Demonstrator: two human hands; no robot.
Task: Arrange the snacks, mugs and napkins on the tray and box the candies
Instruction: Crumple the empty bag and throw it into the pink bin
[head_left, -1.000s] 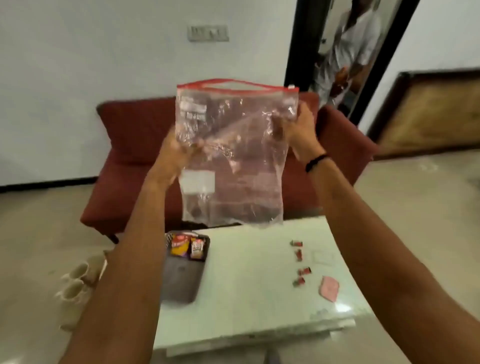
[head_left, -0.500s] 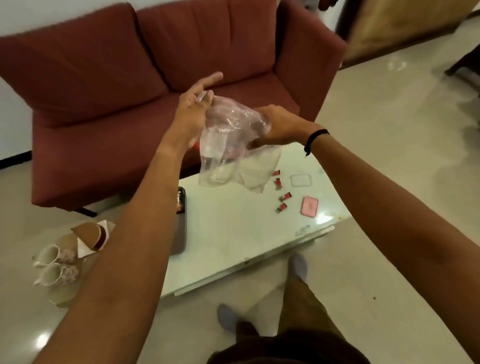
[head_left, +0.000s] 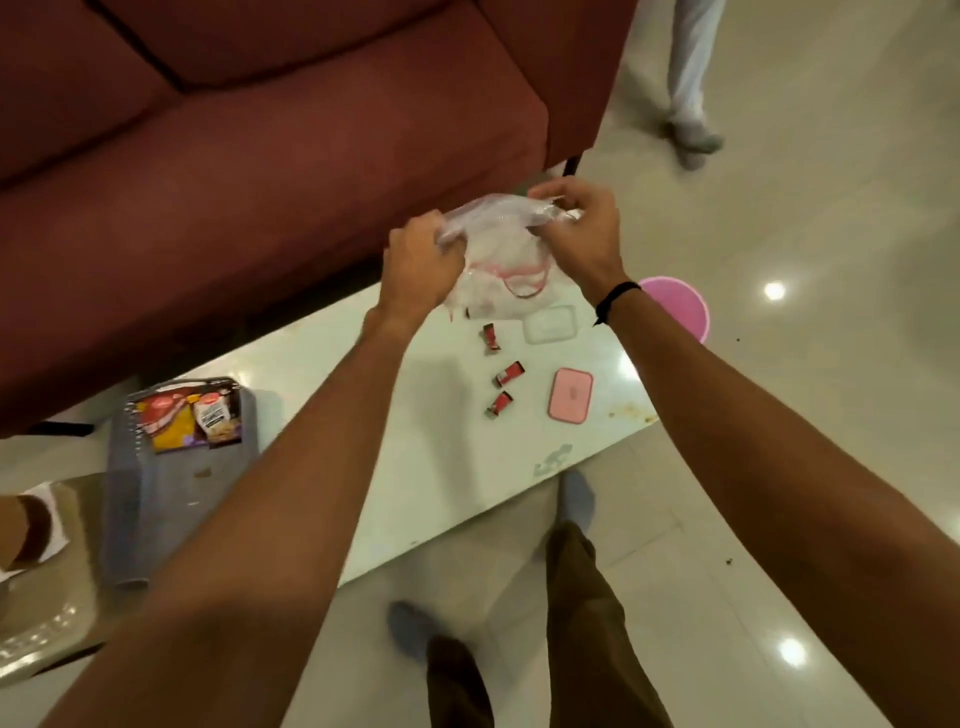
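Note:
Both my hands crumple a clear plastic zip bag (head_left: 498, 260) with a red seal above the far end of the white table (head_left: 415, 467). My left hand (head_left: 421, 265) grips its left side and my right hand (head_left: 576, 228) pinches its right side. Below the bag several red wrapped candies (head_left: 506, 374) lie on the table. A clear box (head_left: 549, 323) and its pink lid (head_left: 570, 393) lie to their right. A grey tray (head_left: 140, 499) at the table's left end carries two snack packets (head_left: 189, 421).
A dark red sofa (head_left: 260, 156) stands behind the table. A pink round object (head_left: 680, 306) sits on the floor at the right. Another person's legs (head_left: 685, 78) stand at the far right. My own feet show below the table's near edge.
The bag was held up flat and open; now it is bunched between both hands and lowered over the candies. My view has tipped down toward the table.

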